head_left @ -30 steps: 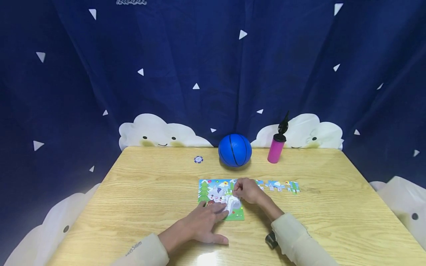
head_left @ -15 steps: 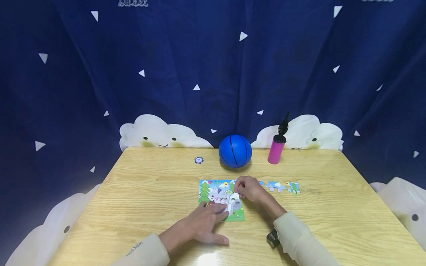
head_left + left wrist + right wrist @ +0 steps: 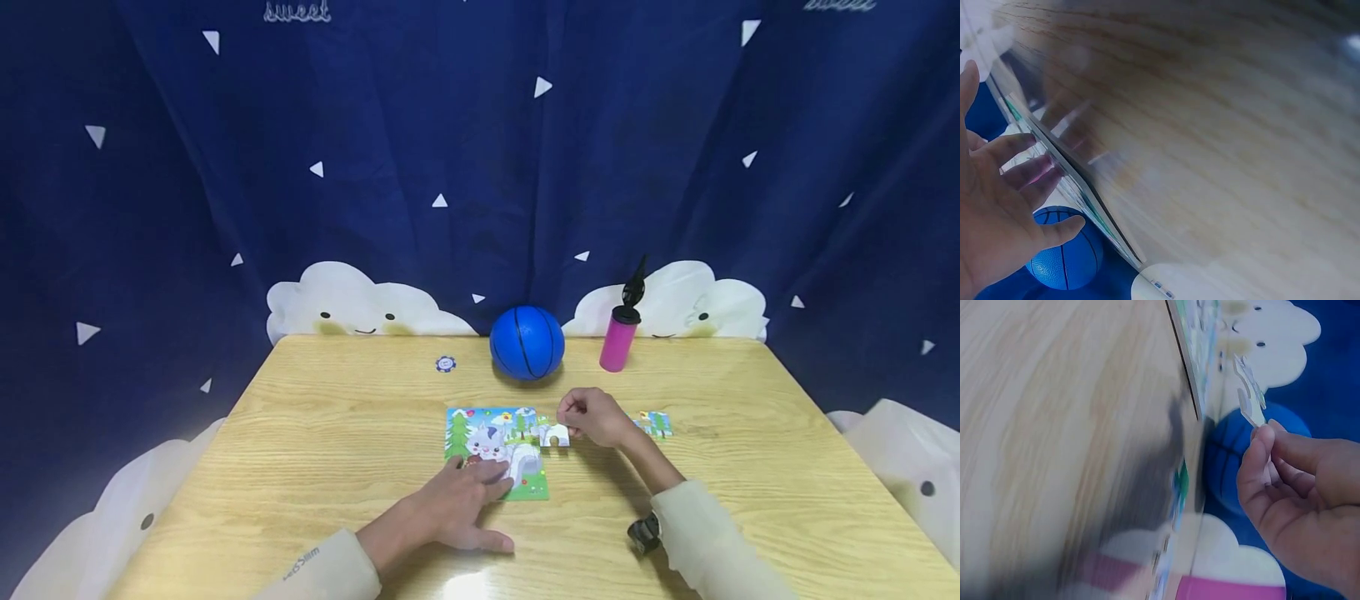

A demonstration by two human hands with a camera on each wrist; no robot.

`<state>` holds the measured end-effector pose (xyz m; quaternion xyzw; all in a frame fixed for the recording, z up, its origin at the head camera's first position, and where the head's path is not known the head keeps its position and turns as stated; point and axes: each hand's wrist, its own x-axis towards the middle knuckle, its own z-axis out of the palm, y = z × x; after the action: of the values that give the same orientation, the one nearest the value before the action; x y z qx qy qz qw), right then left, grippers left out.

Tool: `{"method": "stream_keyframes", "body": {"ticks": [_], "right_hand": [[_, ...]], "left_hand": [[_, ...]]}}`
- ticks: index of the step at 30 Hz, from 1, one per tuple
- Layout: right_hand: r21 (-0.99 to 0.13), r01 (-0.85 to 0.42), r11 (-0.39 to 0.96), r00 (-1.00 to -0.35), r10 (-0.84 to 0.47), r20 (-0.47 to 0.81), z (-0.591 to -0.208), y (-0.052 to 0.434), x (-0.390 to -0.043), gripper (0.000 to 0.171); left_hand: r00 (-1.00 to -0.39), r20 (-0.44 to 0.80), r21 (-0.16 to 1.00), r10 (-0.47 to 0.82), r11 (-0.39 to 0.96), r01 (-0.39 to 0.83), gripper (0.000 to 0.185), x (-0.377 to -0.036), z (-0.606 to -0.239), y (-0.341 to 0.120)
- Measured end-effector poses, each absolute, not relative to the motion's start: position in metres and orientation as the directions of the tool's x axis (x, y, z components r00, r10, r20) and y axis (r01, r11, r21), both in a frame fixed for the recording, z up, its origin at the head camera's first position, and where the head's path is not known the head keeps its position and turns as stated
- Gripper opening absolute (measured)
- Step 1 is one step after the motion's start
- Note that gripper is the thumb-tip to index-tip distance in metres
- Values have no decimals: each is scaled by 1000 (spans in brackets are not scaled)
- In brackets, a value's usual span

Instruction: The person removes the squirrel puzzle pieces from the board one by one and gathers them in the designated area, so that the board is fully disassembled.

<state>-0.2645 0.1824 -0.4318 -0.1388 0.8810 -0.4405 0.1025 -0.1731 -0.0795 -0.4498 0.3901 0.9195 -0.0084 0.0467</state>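
The puzzle piece (image 3: pixel 555 434) we were pressing over the puzzle board (image 3: pixel 495 450) a moment ago has come away and now sits pinched in our right hand (image 3: pixel 596 415), just off the board's right edge, so we judge it lifted out rather than fitted. Our left hand (image 3: pixel 450 508) stays flat, fingers spread, resting on the board's near corner, with the loose pieces (image 3: pixel 654 423) beyond the right hand.

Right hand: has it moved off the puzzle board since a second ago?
Yes. The right hand, pinching a puzzle piece, has drawn rightward off the puzzle board. It now lies below the pink pump rather than below the blue ball.
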Motion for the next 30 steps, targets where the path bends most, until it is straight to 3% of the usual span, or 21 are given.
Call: {"method": "stream_keyframes", "body": {"ticks": [30], "right_hand": [[-781,-57,622,-936,-305,-175,-436,317,-240,14]], "left_hand": [[-687,-75,36,723,691,722,83,-174,-451,-79]]}}
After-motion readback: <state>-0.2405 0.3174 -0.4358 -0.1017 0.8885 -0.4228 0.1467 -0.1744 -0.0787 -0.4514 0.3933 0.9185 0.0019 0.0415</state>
